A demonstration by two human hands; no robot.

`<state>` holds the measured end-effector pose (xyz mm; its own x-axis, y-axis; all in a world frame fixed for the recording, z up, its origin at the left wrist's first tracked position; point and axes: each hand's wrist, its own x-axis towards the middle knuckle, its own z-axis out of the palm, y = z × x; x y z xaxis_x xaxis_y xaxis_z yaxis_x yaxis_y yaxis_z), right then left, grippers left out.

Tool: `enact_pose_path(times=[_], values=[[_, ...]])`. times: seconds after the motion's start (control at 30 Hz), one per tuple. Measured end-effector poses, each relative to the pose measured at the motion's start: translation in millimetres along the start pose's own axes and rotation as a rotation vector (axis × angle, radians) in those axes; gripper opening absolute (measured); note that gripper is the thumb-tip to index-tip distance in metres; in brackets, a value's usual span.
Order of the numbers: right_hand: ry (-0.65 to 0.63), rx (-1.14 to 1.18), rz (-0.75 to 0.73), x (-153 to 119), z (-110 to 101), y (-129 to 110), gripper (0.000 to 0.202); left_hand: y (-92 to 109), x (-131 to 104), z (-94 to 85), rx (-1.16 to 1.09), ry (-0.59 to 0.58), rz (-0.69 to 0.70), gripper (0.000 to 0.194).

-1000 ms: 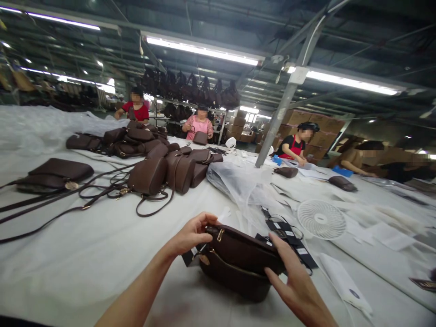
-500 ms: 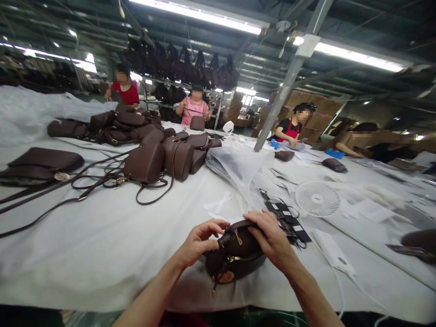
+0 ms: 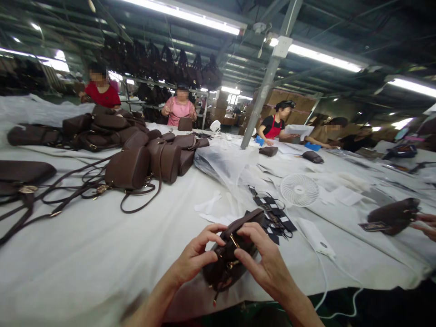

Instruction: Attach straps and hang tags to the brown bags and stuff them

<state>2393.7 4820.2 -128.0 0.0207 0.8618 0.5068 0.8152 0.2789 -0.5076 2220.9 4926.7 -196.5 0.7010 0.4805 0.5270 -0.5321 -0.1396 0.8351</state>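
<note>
A small dark brown handbag (image 3: 227,263) with gold zipper pulls and a hanging tassel rests near the front edge of the white-covered table. My left hand (image 3: 199,252) grips its left end, fingers on top and thumb on the near side. On the bag's right side, my right hand (image 3: 260,256) curls over the top, its thumb and fingers by the gold zipper pull (image 3: 235,241). Black hang tags (image 3: 272,213) with cords lie just beyond the bag.
Brown bags (image 3: 126,168) with long straps are piled at the left. A white fan (image 3: 299,190), a power strip (image 3: 316,238) and a plastic sheet (image 3: 221,165) lie ahead. At right, a co-worker's hand (image 3: 425,225) touches another brown bag (image 3: 393,215). Several people work across the table.
My right hand has moved from the bag's far right top to its zipper pull. The bag is turned and tilted more. My view has swung right, and a co-worker's hand now shows at right.
</note>
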Motion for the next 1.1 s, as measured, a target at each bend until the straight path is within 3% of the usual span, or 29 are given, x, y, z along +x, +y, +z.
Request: enact_pose_path(times=[0.13, 0.27, 0.53, 0.7, 0.9, 1.0, 1.1], values=[[-0.018, -0.120, -0.035, -3, 2, -2, 0.013, 2, -2, 3.2, 0.095, 0.012, -0.021, 0.016], [-0.037, -0.081, -0.114, -5, -1, -1, 0.017, 5, -1, 7.5, 0.138, 0.013, -0.043, 0.016], [0.020, 0.046, 0.124, 2, -14, -9, 0.023, 13, -2, 19.4, 0.153, -0.005, -0.061, 0.018], [0.130, -0.088, 0.016, 1, -12, 3, 0.016, 15, 2, 20.2, 0.341, -0.044, -0.039, 0.015], [0.086, 0.008, 0.009, 0, -14, 6, 0.018, 14, 5, 29.1, 0.385, 0.037, -0.016, 0.017], [0.057, 0.010, -0.026, -1, -22, 9, 0.018, 14, 6, 34.5, 0.328, 0.021, -0.038, 0.020], [0.026, -0.015, -0.078, -2, -25, 10, 0.018, 10, 6, 40.0, 0.449, -0.009, 0.027, 0.016]])
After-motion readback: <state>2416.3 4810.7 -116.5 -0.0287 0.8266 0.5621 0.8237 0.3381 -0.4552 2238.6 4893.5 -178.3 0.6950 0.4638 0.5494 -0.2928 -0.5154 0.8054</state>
